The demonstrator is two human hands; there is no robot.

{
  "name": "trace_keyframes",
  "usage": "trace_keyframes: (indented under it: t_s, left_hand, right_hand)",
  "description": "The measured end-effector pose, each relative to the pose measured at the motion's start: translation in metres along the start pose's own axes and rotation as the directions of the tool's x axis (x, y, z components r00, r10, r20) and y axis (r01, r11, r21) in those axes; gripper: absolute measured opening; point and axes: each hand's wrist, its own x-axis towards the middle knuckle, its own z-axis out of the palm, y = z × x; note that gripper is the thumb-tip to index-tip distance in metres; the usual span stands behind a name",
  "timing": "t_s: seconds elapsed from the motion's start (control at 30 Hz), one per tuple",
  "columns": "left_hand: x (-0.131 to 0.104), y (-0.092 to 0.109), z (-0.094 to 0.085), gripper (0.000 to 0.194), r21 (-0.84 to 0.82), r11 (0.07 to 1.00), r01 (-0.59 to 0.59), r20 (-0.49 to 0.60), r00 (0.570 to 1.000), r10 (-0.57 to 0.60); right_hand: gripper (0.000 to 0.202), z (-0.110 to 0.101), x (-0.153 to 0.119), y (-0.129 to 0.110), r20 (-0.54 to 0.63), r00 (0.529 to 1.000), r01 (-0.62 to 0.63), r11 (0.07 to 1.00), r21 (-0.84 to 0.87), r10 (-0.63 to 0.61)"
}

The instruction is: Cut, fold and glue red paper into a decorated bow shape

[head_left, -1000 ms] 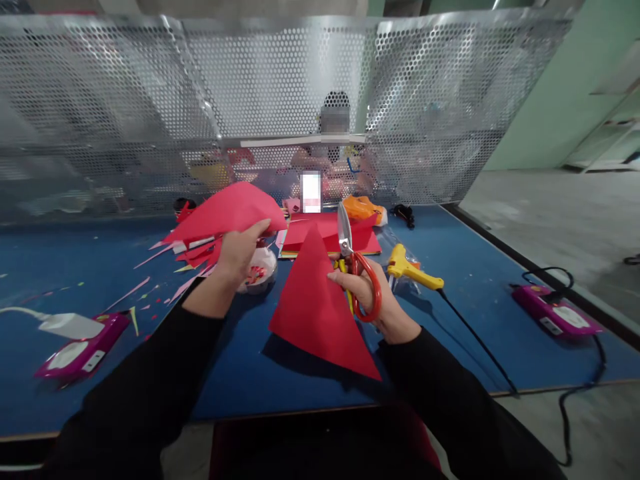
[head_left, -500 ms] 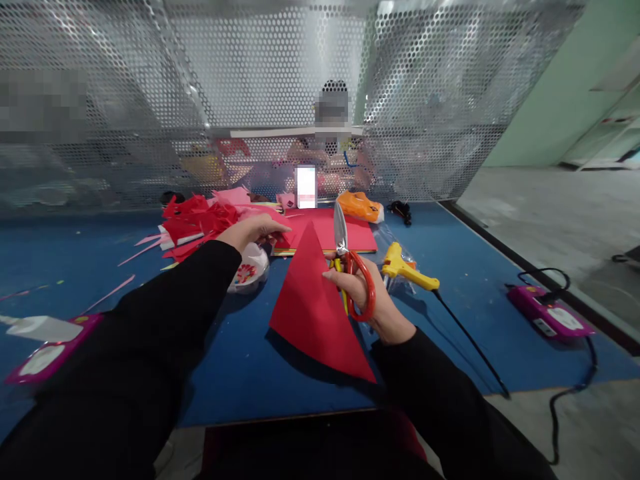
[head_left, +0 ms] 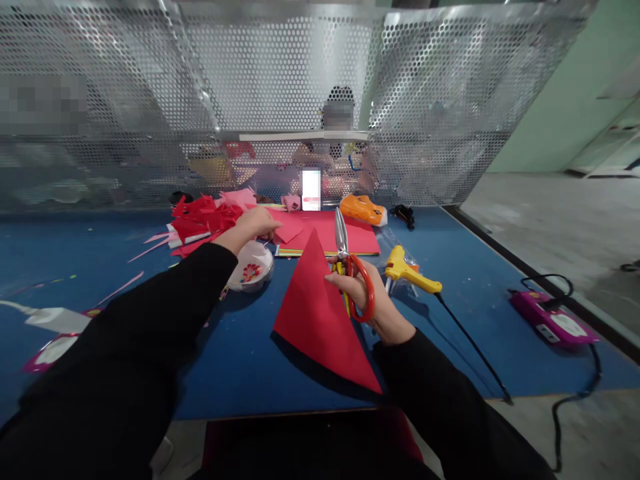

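Note:
My right hand grips a pair of scissors with red-orange handles, blades pointing up and away. Its thumb also presses on a fan-shaped piece of red paper, narrow tip pointing away and curved edge towards me. Beyond it lies a stack of coloured paper with red on top. My left hand reaches between the red paper scraps and the stack, fingers bent down and together. A small red paper piece lies against its fingertips; whether they pinch it is hidden.
A clear bowl with small coloured bits stands below my left hand. At the right lie a yellow glue gun and a purple power strip. An orange packet and a lit phone are at the back, before a perforated metal screen.
My left hand has moved left and slightly up, its fingers now more curled. The view has shifted a little. My right hand keeps the scissors and red paper nearly in place.

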Motion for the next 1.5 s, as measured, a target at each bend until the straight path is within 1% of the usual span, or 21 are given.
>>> trace_keyframes:
  t_s: [0.03, 0.1, 0.17, 0.23, 0.3, 0.33, 0.37, 0.4, 0.47, 0.57, 0.67, 0.77, 0.87, 1.0, 1.07, 1.13, 1.2, 1.27, 1.33, 1.43, 1.5]
  left_hand:
    - [-0.008, 0.003, 0.001, 0.028, -0.041, 0.999, 0.007, -0.003, 1.000, -0.007]
    - [-0.032, 0.008, 0.007, 0.037, -0.154, 0.988, -0.010, 0.000, 1.000, 0.011]
    - [-0.064, 0.009, 0.014, 0.044, -0.271, 0.962, -0.035, 0.008, 0.999, 0.039]
    - [-0.098, 0.008, 0.023, 0.048, -0.360, 0.933, -0.023, 0.047, 0.998, 0.043]
    - [-0.126, 0.007, 0.031, 0.047, -0.421, 0.907, 0.025, 0.103, 0.994, 0.021]
    - [-0.137, 0.006, 0.035, 0.046, -0.474, 0.878, 0.067, 0.144, 0.990, 0.002]
    - [-0.145, 0.005, 0.038, 0.042, -0.580, 0.801, 0.148, 0.190, 0.981, -0.044]
    - [-0.151, 0.004, 0.041, 0.039, -0.617, 0.767, 0.173, 0.199, 0.978, -0.060]
    - [-0.156, 0.001, 0.045, 0.032, -0.676, 0.706, 0.210, 0.208, 0.974, -0.091]
    - [-0.158, -0.005, 0.050, 0.024, -0.716, 0.661, 0.224, 0.202, 0.973, -0.111]
    - [-0.160, -0.011, 0.054, 0.019, -0.769, 0.599, 0.221, 0.192, 0.975, -0.113]
    - [-0.160, -0.014, 0.055, 0.014, -0.817, 0.550, 0.176, 0.129, 0.984, -0.124]
    - [-0.159, -0.015, 0.054, 0.013, -0.842, 0.520, 0.140, 0.076, 0.987, -0.143]
    - [-0.159, -0.018, 0.053, 0.024, -0.835, 0.521, 0.175, 0.132, 0.984, -0.120]
    - [-0.161, -0.020, 0.052, 0.027, -0.804, 0.561, 0.197, 0.173, 0.980, -0.096]
    - [-0.164, -0.022, 0.052, 0.026, -0.766, 0.608, 0.209, 0.199, 0.976, -0.084]
    - [-0.166, -0.024, 0.052, 0.026, -0.752, 0.623, 0.217, 0.217, 0.973, -0.077]
    - [-0.167, -0.024, 0.051, 0.025, -0.772, 0.599, 0.212, 0.203, 0.976, -0.084]
    - [-0.167, -0.024, 0.050, 0.023, -0.794, 0.568, 0.214, 0.176, 0.977, -0.122]
    - [-0.167, -0.024, 0.047, 0.024, -0.823, 0.530, 0.203, 0.125, 0.976, -0.178]
    - [-0.167, -0.026, 0.045, 0.027, -0.837, 0.514, 0.187, 0.099, 0.976, -0.194]
  right_hand:
    - [0.039, -0.001, 0.000, 0.000, 0.010, 1.000, 0.000, 1.000, 0.006, 0.000]
    - [0.039, -0.002, -0.001, -0.001, 0.055, 0.998, 0.003, 0.999, 0.041, -0.005]
    - [0.039, -0.003, -0.003, -0.002, 0.129, 0.992, 0.006, 0.996, 0.092, -0.018]
    - [0.039, -0.004, -0.006, -0.004, 0.202, 0.979, 0.011, 0.993, 0.113, -0.033]
    - [0.037, -0.004, -0.009, -0.007, 0.259, 0.965, 0.033, 0.997, 0.072, -0.051]
    - [0.036, -0.004, -0.010, -0.008, 0.285, 0.957, 0.051, 0.998, 0.035, -0.059]
    - [0.035, -0.003, -0.012, -0.008, 0.308, 0.949, 0.070, 0.998, -0.002, -0.066]
    - [0.034, -0.003, -0.013, -0.008, 0.331, 0.941, 0.086, 0.996, -0.033, -0.070]
    - [0.033, -0.002, -0.014, -0.005, 0.381, 0.922, 0.103, 0.992, -0.067, -0.070]
    - [0.032, -0.001, -0.013, 0.003, 0.429, 0.902, 0.093, 0.992, -0.090, -0.046]
    - [0.034, 0.000, -0.014, 0.008, 0.421, 0.907, 0.067, 0.992, -0.110, -0.015]
    - [0.033, 0.003, -0.018, 0.006, 0.419, 0.908, 0.025, 0.994, -0.103, 0.021]
    - [0.030, 0.007, -0.022, 0.000, 0.398, 0.917, 0.000, 0.995, -0.095, 0.038]
    - [0.033, 0.008, -0.022, -0.002, 0.317, 0.948, 0.023, 0.993, -0.120, 0.017]
    - [0.034, 0.007, -0.021, -0.001, 0.286, 0.958, 0.055, 0.987, -0.150, -0.010]
    - [0.037, 0.007, -0.019, 0.001, 0.276, 0.960, 0.095, 0.981, -0.171, -0.045]
    - [0.038, 0.007, -0.019, 0.004, 0.274, 0.958, 0.142, 0.970, -0.196, -0.085]
    - [0.038, 0.007, -0.019, 0.007, 0.264, 0.955, 0.203, 0.946, -0.253, -0.135]
    - [0.042, 0.005, -0.021, 0.010, 0.254, 0.951, 0.263, 0.893, -0.365, -0.176]
    - [0.052, -0.002, -0.025, 0.009, 0.289, 0.937, 0.333, 0.755, -0.565, -0.196]
    - [0.060, -0.007, -0.027, 0.008, 0.350, 0.912, 0.397, 0.678, -0.619, -0.215]
